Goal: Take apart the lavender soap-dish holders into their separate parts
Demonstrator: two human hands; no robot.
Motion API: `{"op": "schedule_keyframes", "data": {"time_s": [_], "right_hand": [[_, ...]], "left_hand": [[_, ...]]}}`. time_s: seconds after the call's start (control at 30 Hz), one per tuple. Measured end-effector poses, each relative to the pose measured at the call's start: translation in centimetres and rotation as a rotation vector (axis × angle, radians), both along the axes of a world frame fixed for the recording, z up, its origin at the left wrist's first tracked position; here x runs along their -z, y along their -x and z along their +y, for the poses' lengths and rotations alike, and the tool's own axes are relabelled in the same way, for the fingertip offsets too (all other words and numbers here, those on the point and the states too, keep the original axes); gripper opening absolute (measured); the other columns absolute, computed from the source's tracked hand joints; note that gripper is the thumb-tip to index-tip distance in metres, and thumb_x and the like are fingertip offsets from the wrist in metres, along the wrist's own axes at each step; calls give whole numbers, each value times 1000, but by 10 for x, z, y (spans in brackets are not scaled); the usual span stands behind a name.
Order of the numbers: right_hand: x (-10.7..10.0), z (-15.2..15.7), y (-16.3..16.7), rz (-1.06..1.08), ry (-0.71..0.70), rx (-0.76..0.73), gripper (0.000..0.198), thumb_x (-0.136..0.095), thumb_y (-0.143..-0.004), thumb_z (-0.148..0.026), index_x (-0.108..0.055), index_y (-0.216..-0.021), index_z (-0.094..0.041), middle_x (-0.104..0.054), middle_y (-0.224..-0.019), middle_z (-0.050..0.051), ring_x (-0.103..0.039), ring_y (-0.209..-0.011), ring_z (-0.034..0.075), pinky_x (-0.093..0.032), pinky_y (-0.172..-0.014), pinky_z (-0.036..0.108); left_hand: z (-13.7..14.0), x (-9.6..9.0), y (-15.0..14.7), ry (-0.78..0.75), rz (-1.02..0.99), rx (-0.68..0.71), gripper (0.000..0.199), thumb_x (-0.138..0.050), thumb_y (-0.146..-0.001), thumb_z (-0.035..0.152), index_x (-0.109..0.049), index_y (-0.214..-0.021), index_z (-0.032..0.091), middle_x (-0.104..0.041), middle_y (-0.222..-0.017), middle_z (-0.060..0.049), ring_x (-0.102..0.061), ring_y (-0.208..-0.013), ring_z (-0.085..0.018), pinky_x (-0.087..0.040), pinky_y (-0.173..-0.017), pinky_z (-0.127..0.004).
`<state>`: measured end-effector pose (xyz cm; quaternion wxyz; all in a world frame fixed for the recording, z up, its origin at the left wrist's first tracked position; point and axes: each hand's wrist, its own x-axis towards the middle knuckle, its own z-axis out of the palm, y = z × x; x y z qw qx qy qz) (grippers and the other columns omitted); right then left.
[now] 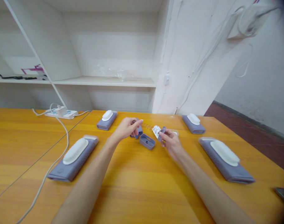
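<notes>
My left hand (pixel 129 127) is closed in a pinch; what its fingertips hold is hard to make out. Just beneath those fingers is a purple-grey housing piece (pixel 139 132), partly covered by them. A thin coil spring (pixel 147 126) stretches between my left fingertips and a white part (pixel 156 131) by my right hand. My right hand (pixel 171 141) grips a small purple-grey plastic part (pixel 163 130), which overlaps the white part. An open purple-grey oval shell (pixel 147 142) lies on the table between both hands. Another white piece (pixel 176 133) shows partly behind my right hand.
Several purple-grey boxes with white oval tops surround my arms: near left (pixel 73 158), far left (pixel 107 120), far right (pixel 193 123), near right (pixel 226 160). A power strip (pixel 62 113) trails a white cable (pixel 48 171) across the wooden table. A dark object (pixel 283 194) sits at the right edge.
</notes>
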<state>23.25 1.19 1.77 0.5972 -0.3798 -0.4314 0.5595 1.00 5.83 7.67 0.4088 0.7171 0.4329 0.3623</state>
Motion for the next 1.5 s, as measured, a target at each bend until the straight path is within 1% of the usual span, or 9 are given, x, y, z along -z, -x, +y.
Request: {"op": "schedule_keyframes", "data": {"time_s": [0.13, 0.23, 0.4, 0.63, 0.87, 0.97, 1.13, 1.27, 1.5], "right_hand": [[-3, 3, -4, -142, -118, 103, 41, -81, -59, -37, -56, -85, -20, -61, -85, 0, -49, -52, 8, -34, -39, 18], [-4, 5, -8, -273, -125, 142, 43, -78, -61, -43, -56, -89, -19, -61, -76, -1, -46, -46, 8, -31, -37, 20], [6, 7, -11, -503, -200, 212, 48, -68, -72, -49, -55, -104, -16, -49, -53, -6, -43, -46, 10, -30, -43, 22], [27, 10, -12, -925, -288, 365, 37, -61, -80, -43, -57, -107, -19, -56, -61, -4, -46, -50, 12, -35, -50, 24], [26, 0, -5, -1133, -465, 409, 27, -53, -87, -39, -59, -106, -20, -60, -75, -1, -52, -56, 12, -40, -57, 25], [25, -5, -1, -1178, -605, 404, 26, -52, -88, -37, -59, -105, -18, -62, -84, 4, -58, -70, 15, -44, -63, 26], [24, -11, 6, -1253, -760, 352, 24, -54, -87, -34, -59, -104, -18, -61, -95, 7, -58, -89, 21, -46, -78, 31], [22, -13, 8, -1277, -786, 332, 20, -53, -88, -32, -60, -101, -18, -61, -93, 7, -56, -91, 22, -46, -81, 33], [20, -11, 5, -1292, -722, 389, 20, -49, -89, -32, -62, -98, -20, -61, -93, 8, -55, -90, 23, -43, -84, 36]], "left_hand": [[2, -3, 4, 91, -43, -215, 56, -42, -84, 60, -48, -51, 15, -52, -37, -1, -48, -31, -10, -37, -33, -18], [4, -6, 13, 152, -51, -251, 55, -47, -81, 61, -48, -50, 16, -50, -35, 0, -45, -30, -9, -35, -33, -19], [6, -4, 31, 303, 167, -69, 53, -52, -76, 61, -47, -48, 16, -48, -34, 1, -44, -30, -9, -34, -33, -19], [13, 21, 41, 441, 566, 97, 54, -50, -71, 68, -56, -59, 15, -54, -43, -1, -48, -37, -12, -36, -38, -22], [20, 27, 47, 301, 890, -2, 59, -49, -66, 75, -57, -57, 17, -54, -44, -4, -46, -36, -14, -35, -40, -26], [20, 29, 44, 201, 957, -135, 69, -43, -68, 79, -65, -76, 14, -64, -58, -10, -59, -50, -22, -42, -50, -29], [23, 44, 27, -178, 810, -244, 77, -55, -71, 68, -45, -131, 20, -66, -108, -13, -64, -94, -29, -47, -75, -33], [32, 58, 10, -252, 704, -168, 56, -51, -84, 53, -49, -131, 22, -62, -120, -10, -59, -107, -25, -43, -89, -31], [56, 69, -18, -210, 692, -193, 57, -40, -89, 53, -40, -138, 23, -51, -134, -13, -48, -123, -29, -35, -100, -43]]}}
